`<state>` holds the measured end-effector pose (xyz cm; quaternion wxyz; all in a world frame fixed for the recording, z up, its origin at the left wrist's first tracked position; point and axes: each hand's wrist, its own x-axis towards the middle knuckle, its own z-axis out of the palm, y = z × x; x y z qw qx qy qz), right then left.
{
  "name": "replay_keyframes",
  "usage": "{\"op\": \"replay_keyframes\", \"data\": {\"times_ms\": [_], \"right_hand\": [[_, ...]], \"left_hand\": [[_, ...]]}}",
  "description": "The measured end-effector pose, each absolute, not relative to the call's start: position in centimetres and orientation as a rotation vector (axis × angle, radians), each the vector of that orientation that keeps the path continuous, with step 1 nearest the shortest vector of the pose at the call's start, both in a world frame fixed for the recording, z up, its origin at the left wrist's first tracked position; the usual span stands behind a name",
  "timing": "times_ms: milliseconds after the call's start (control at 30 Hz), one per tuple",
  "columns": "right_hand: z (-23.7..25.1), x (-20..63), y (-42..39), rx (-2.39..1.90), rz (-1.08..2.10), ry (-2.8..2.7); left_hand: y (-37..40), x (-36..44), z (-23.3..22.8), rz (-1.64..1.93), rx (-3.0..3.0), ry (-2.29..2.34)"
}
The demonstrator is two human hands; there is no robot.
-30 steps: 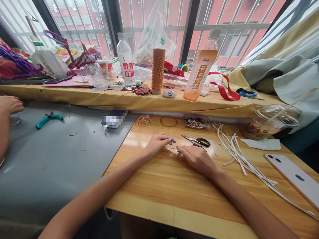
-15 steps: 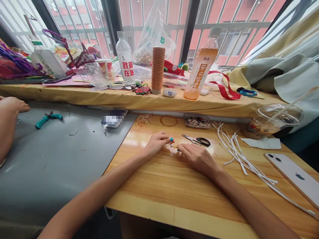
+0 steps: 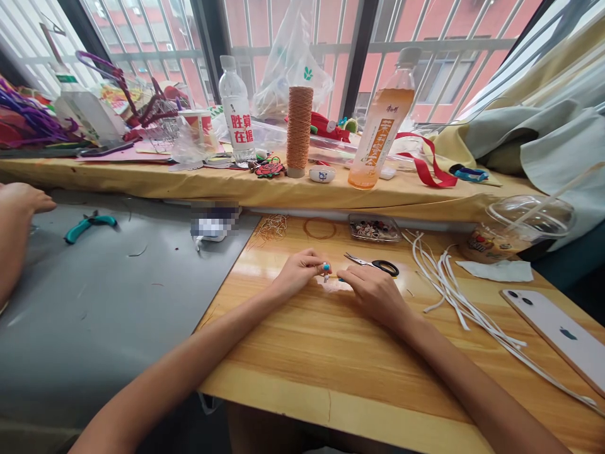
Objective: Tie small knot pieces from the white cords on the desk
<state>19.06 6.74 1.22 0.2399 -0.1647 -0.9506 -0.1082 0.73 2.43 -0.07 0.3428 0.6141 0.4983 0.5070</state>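
Above the wooden table (image 3: 293, 353), my left hand (image 3: 300, 274) is closed in a pinch on a small whitish piece (image 3: 326, 278). A bright blue spot shows at its thumb tip; whether that is a nail or a bead I cannot tell. A thin yellow strand (image 3: 333, 276) runs from this piece to my right hand (image 3: 373, 290), whose thumb and forefinger are closed on its other end. Black-handled scissors (image 3: 378, 265) lie just beyond my right hand. Something pale and see-through (image 3: 331, 286) lies beneath the fingertips.
Behind are tangled threads (image 3: 271, 228), a coiled cord (image 3: 319, 228) and a bead box (image 3: 374, 228). White cords (image 3: 454, 287) and a phone (image 3: 560, 328) lie right, beside a plastic cup (image 3: 501, 233). A thread spool (image 3: 299, 132) stands on the ledge. Another person's hand (image 3: 23, 202) rests left, near pliers (image 3: 89, 227).
My right hand has shifted slightly up, and the yellow strand between the hands now lies closer to level. My left hand has hardly moved.
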Motion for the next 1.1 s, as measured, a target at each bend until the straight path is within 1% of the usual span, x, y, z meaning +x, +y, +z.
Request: {"op": "replay_keyframes", "data": {"times_ms": [233,500,767,833,933,1033,1100], "right_hand": [[1.4,19.0,6.8,-0.613,0.120,-2.617],[3.3,18.5,6.3,-0.831,0.648,-2.637],[3.7,18.2,6.6,-1.051,1.083,-2.644],[3.4,18.0,6.7,-1.121,1.128,-2.636],[2.8,17.6,6.6,-1.155,1.088,-2.566],[2.4,17.5,6.1,-1.081,0.952,-2.414],[2.1,17.7,5.8,-1.017,0.777,-2.364]], "left_hand": [[2.4,0.7,-0.3,1.305,1.655,1.270],[2.0,0.9,0.0,1.324,1.746,1.228],[1.2,1.5,0.9,1.302,1.906,1.221],[1.1,1.7,1.0,1.293,1.963,1.218],[1.0,1.8,0.9,1.307,1.988,1.229],[1.4,1.6,0.7,1.371,1.877,1.297],[1.7,1.3,0.6,1.399,1.755,1.349]]}}
